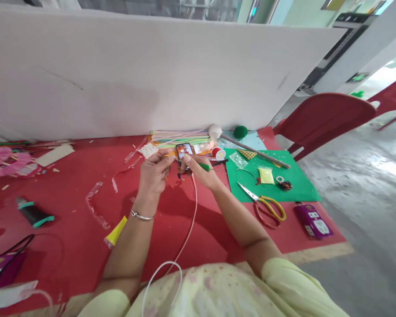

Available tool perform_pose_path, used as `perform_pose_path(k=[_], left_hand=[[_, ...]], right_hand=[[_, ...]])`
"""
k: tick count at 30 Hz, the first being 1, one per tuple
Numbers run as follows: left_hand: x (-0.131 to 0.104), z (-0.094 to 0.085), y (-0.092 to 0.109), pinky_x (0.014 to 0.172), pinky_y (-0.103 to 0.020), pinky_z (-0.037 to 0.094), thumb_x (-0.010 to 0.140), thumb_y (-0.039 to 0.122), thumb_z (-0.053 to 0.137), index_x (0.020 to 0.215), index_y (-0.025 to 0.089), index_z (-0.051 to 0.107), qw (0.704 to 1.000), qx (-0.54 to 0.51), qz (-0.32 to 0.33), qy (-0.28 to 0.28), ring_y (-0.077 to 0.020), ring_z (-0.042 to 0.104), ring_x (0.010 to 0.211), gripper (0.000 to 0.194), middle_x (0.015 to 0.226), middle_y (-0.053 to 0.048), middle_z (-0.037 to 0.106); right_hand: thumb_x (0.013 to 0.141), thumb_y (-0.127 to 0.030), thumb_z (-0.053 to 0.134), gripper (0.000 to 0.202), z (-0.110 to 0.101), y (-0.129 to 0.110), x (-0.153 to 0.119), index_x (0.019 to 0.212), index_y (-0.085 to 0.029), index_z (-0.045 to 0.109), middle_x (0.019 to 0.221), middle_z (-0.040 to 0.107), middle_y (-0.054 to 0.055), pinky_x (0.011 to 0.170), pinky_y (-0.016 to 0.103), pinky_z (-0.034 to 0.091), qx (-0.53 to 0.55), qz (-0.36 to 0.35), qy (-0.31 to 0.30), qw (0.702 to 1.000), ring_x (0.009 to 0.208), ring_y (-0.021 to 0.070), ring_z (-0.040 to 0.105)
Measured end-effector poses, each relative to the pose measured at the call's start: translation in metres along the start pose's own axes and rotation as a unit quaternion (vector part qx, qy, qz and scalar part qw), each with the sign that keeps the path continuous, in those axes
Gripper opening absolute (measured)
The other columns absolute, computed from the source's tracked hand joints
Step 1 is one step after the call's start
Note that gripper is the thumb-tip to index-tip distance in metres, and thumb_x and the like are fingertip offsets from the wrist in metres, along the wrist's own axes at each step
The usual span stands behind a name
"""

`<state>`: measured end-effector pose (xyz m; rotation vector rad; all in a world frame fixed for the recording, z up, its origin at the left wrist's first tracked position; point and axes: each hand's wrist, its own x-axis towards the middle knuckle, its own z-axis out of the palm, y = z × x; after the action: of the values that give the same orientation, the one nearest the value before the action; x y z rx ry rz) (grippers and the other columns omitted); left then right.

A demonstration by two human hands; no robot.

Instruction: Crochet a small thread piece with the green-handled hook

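Both hands meet over the far middle of the red table. My left hand (152,176) is closed in a pinch on a small orange piece (170,154), whose exact kind is too small to tell. Close beside it, my right hand (201,172) is closed around a thin tool with a green handle (204,167); the tool's tip is hidden by the fingers. Just beyond the fingertips a phone (184,149) with a lit screen lies propped, partly covered by the hands. Dark and orange bits hang below the fingers. A pale cable (194,207) runs from there toward my body.
Yellow-and-red-handled scissors (264,204) lie partly on a green sheet (303,185), near a yellow packet (266,175). A red thread spool (218,153), a stick (255,152) and a bag of white beads (148,150) sit farther back. A white board (119,79) stands behind the table (75,246).
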<state>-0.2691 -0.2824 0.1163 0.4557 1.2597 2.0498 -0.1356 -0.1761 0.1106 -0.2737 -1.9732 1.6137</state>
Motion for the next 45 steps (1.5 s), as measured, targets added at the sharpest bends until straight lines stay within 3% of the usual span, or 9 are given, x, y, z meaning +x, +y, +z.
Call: perform_pose_path(k=[4,6,9,12,15,22,27,33,45], left_hand=[[0.002,-0.005,0.009,0.037,-0.018,0.015,0.059,0.018,0.091,0.084,0.016,0.074,1.000,-0.018,0.007,0.010,0.0005,0.028,0.036,0.030,0.055,0.007,0.054],[0.004,-0.008,0.014,0.036,-0.019,0.014,0.061,0.018,0.091,0.084,0.018,0.074,0.999,-0.036,0.014,0.016,0.0002,0.026,0.035,0.029,0.052,0.009,0.050],[0.006,-0.013,0.018,0.036,-0.020,0.013,0.063,0.018,0.091,0.086,0.020,0.074,0.997,-0.068,0.025,0.025,-0.0005,0.024,0.035,0.029,0.050,0.011,0.045],[0.008,-0.014,0.019,0.036,-0.020,0.013,0.063,0.018,0.091,0.086,0.019,0.073,0.996,-0.080,0.030,0.033,0.0001,0.024,0.035,0.030,0.053,0.010,0.049],[0.008,-0.012,0.017,0.036,-0.021,0.012,0.063,0.018,0.091,0.087,0.020,0.073,0.996,-0.077,0.029,0.030,0.0004,0.024,0.036,0.030,0.056,0.009,0.052],[0.009,-0.005,0.010,0.036,-0.023,0.014,0.062,0.019,0.091,0.083,0.021,0.073,0.997,-0.058,0.016,0.038,-0.0006,0.025,0.036,0.028,0.057,0.008,0.054],[0.010,-0.004,0.008,0.036,-0.023,0.014,0.062,0.021,0.091,0.083,0.021,0.073,0.998,-0.049,0.010,0.048,-0.0005,0.026,0.036,0.027,0.062,0.006,0.061],[0.012,-0.007,0.008,0.036,-0.022,0.014,0.060,0.019,0.092,0.083,0.021,0.074,0.997,-0.057,0.017,0.048,-0.0007,0.025,0.037,0.030,0.055,0.009,0.051],[0.012,-0.009,0.010,0.037,-0.024,0.012,0.064,0.018,0.091,0.084,0.021,0.074,0.997,-0.061,0.018,0.042,-0.0007,0.026,0.036,0.027,0.058,0.008,0.052]], right_hand=[[0.093,-0.040,0.071,0.024,-0.032,0.007,0.006,0.108,-0.022,0.075,0.116,0.074,0.007,0.096,0.038,0.056,-0.098,-0.137,-0.072,0.983,0.111,0.0231,0.068],[0.098,-0.027,0.056,0.024,-0.045,0.028,0.006,0.108,-0.024,0.077,0.117,0.075,0.007,0.101,0.043,0.054,-0.176,-0.149,0.012,0.973,0.114,0.0238,0.067],[0.093,-0.016,0.054,0.028,-0.050,0.078,-0.003,0.099,-0.023,0.081,0.123,0.072,0.010,0.113,0.053,0.045,-0.338,-0.154,0.165,0.914,0.122,0.0282,0.061],[0.086,-0.012,0.057,0.032,-0.041,0.121,-0.019,0.103,-0.024,0.081,0.136,0.065,0.009,0.118,0.053,0.041,-0.420,-0.152,0.152,0.881,0.135,0.0309,0.050],[0.084,-0.013,0.058,0.036,-0.031,0.139,-0.028,0.109,-0.025,0.081,0.146,0.058,0.008,0.120,0.055,0.039,-0.446,-0.145,0.135,0.873,0.143,0.0332,0.042],[0.088,-0.018,0.056,0.036,-0.025,0.136,-0.021,0.114,-0.026,0.080,0.137,0.062,0.009,0.123,0.057,0.032,-0.458,-0.097,0.077,0.880,0.144,0.0351,0.041],[0.089,-0.019,0.056,0.035,-0.025,0.138,-0.022,0.113,-0.025,0.081,0.133,0.064,0.010,0.123,0.057,0.032,-0.464,-0.093,0.086,0.877,0.145,0.0349,0.040],[0.091,-0.019,0.055,0.035,-0.025,0.138,-0.021,0.116,-0.022,0.079,0.140,0.061,0.012,0.124,0.056,0.031,-0.465,-0.095,0.082,0.876,0.143,0.0339,0.041],[0.091,-0.018,0.055,0.035,-0.025,0.141,-0.021,0.115,-0.023,0.079,0.144,0.058,0.010,0.125,0.054,0.031,-0.472,-0.103,0.074,0.873,0.140,0.0334,0.043]])
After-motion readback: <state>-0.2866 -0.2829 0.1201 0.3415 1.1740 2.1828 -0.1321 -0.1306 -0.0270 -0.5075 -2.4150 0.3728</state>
